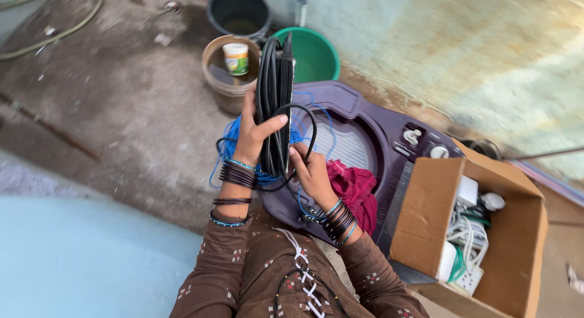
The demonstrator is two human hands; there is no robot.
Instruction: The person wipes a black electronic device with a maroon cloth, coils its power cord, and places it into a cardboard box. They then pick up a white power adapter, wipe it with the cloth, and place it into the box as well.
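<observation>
Two hands on one black cable bundle (275, 102), upright above the purple washing machine (371, 148): left hand (252, 135) clamped mid-bundle, right hand (310, 169) lower, pinching its loose loop.

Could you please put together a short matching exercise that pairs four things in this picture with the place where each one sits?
Things:
1. Black cable coil
2. White plugs and cords
3. Small white cup
4. Dark red cloth

Places:
A. Inside the brown bucket
B. On the purple washing machine, beside the right hand
C. Held up between the left hand and the right hand
D. Inside the cardboard box

Pairs: 1-C, 2-D, 3-A, 4-B
</observation>
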